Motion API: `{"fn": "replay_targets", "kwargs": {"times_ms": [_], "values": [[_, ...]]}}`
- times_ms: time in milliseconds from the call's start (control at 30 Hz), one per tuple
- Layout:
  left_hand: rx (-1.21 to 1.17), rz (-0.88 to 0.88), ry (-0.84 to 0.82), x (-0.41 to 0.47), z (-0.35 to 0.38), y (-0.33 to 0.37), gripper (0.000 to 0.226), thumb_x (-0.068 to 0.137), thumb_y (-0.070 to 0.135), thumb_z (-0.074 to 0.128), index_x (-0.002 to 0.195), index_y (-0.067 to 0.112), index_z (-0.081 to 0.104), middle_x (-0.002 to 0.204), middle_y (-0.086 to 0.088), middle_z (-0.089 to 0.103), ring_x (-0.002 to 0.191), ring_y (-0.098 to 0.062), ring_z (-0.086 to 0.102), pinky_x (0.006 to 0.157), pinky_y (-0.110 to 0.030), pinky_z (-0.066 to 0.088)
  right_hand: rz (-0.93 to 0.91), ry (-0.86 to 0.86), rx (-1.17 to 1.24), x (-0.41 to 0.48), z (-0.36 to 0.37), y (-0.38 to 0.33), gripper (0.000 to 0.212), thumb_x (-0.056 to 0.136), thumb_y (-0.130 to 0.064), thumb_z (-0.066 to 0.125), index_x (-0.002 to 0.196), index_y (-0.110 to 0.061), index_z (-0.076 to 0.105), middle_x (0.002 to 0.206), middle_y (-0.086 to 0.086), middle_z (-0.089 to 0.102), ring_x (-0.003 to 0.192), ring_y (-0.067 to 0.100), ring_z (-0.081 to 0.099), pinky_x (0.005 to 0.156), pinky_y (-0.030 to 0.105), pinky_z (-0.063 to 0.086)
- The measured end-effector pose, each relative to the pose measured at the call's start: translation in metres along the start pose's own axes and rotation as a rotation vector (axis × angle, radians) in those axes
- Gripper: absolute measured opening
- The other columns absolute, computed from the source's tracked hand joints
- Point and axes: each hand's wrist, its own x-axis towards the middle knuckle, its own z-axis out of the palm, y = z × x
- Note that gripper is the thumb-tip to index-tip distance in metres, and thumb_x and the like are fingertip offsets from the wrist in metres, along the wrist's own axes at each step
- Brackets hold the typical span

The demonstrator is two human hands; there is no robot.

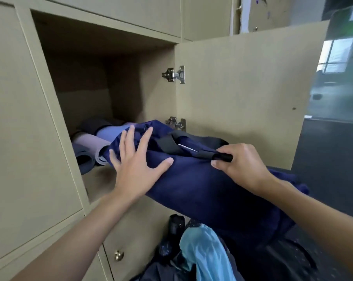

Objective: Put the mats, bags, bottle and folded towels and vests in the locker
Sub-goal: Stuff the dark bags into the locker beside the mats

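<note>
At the mouth of the open locker, a dark blue bag lies half in and half out: its front end sits on the locker floor against the rolled mats, and the rest slopes down outside toward the lower right. The left hand lies flat on the bag's near end, fingers straight and spread wide. The right hand is curled round the bag's black strap, pinching it between thumb and fingers. Three rolled mats lie on the left of the locker floor with their ends facing out: a grey-purple mat, a blue mat beside it, and a dark mat nearest the front. The locker door stands swung open to the right on two metal hinges. Below the bag, a light blue cloth rests on a pile of dark things.
</note>
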Motion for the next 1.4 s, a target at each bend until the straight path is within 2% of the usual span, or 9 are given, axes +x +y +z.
{"fn": "replay_targets", "kwargs": {"times_ms": [300, 467, 567, 633, 800, 1000, 1133, 1300, 1400], "values": [[-0.738, -0.458, 0.104, 0.039, 0.027, -0.009, 0.112, 0.062, 0.072, 0.077, 0.152, 0.052, 0.014, 0.162, 0.006, 0.018, 0.143, -0.014, 0.033, 0.115, -0.036, 0.031, -0.059, 0.082, 0.075, 0.051, -0.041, 0.004, 0.012, 0.085, -0.017, 0.071, 0.074, -0.014, 0.067, 0.065, 0.005, 0.059, 0.064, 0.024, 0.05, 0.062, 0.036, 0.043], [-1.034, -0.536, 0.038, 0.073, 0.031, 0.01, 0.101, 0.072, 0.057, 0.08, 0.143, 0.067, 0.008, 0.145, 0.028, 0.039, 0.113, -0.008, 0.054, 0.079, -0.049, 0.057, -0.052, 0.107, 0.198, 0.086, -0.029, 0.006, 0.005, 0.087, -0.014, 0.07, 0.084, -0.017, 0.072, 0.072, 0.001, 0.065, 0.066, 0.015, 0.056, 0.06, 0.024, 0.043], [-1.019, -0.494, 0.111, 0.1, 0.028, 0.005, 0.112, 0.054, 0.069, 0.085, 0.139, 0.072, 0.012, 0.152, 0.023, 0.038, 0.132, -0.017, 0.049, 0.097, -0.054, 0.052, -0.047, 0.128, 0.282, 0.112, -0.013, 0.004, 0.009, 0.087, -0.014, 0.071, 0.092, -0.02, 0.075, 0.076, -0.012, 0.069, 0.071, 0.0, 0.06, 0.062, 0.012, 0.044], [-0.987, -0.492, 0.151, 0.119, 0.028, -0.003, 0.116, 0.048, 0.072, 0.084, 0.138, 0.072, 0.012, 0.153, 0.02, 0.037, 0.134, -0.019, 0.048, 0.101, -0.053, 0.05, -0.052, 0.136, 0.328, 0.132, -0.002, 0.001, 0.007, 0.086, -0.012, 0.071, 0.091, -0.017, 0.075, 0.077, -0.005, 0.071, 0.075, 0.01, 0.063, 0.064, 0.019, 0.048], [-0.927, -0.489, 0.265, 0.168, 0.036, -0.031, 0.107, 0.067, 0.055, 0.084, 0.145, 0.065, 0.011, 0.156, 0.01, 0.029, 0.136, -0.022, 0.044, 0.105, -0.043, 0.047, -0.08, 0.132, 0.411, 0.189, 0.033, -0.01, 0.015, 0.086, -0.013, 0.073, 0.099, -0.02, 0.077, 0.077, -0.025, 0.067, 0.075, -0.011, 0.061, 0.063, 0.002, 0.042], [-0.669, -0.445, 0.374, 0.224, 0.036, -0.062, 0.095, 0.08, 0.046, 0.078, 0.156, 0.04, 0.021, 0.156, -0.003, 0.029, 0.14, -0.02, 0.039, 0.108, -0.024, 0.032, -0.098, 0.103, 0.51, 0.26, 0.078, -0.037, 0.008, 0.086, -0.013, 0.071, 0.082, -0.02, 0.074, 0.069, -0.002, 0.069, 0.057, 0.006, 0.052, 0.055, 0.018, 0.044], [-0.539, -0.398, 0.35, 0.254, 0.039, -0.084, 0.085, 0.082, 0.051, 0.074, 0.153, 0.035, 0.032, 0.146, -0.005, 0.033, 0.137, -0.02, 0.04, 0.117, -0.033, 0.032, -0.128, 0.118, 0.471, 0.335, 0.119, -0.071, 0.006, 0.088, -0.02, 0.07, 0.086, -0.015, 0.072, 0.072, 0.001, 0.066, 0.069, 0.022, 0.059, 0.061, 0.027, 0.045], [-0.321, -0.537, 0.184, 0.249, 0.066, -0.125, 0.076, 0.086, 0.055, 0.067, 0.152, 0.034, 0.036, 0.164, -0.009, 0.009, 0.148, -0.028, 0.024, 0.116, -0.03, 0.024, -0.132, -0.397, 0.104, 0.367, 0.181, -0.066, 0.082, 0.083, -0.046, 0.072, 0.15, -0.018, 0.035, 0.146, 0.006, 0.049, 0.133, 0.025, 0.047, 0.108, 0.036, 0.04], [-0.308, -0.566, 0.181, 0.236, 0.084, -0.151, 0.073, 0.086, 0.052, 0.069, 0.15, 0.03, 0.041, 0.165, -0.007, 0.01, 0.149, -0.024, 0.023, 0.116, -0.029, 0.022, -0.121, -0.521, 0.155, 0.339, 0.202, -0.032, 0.095, 0.084, -0.044, 0.072, 0.157, -0.023, 0.015, 0.157, 0.003, 0.033, 0.142, 0.021, 0.035, 0.116, 0.032, 0.03]]}}
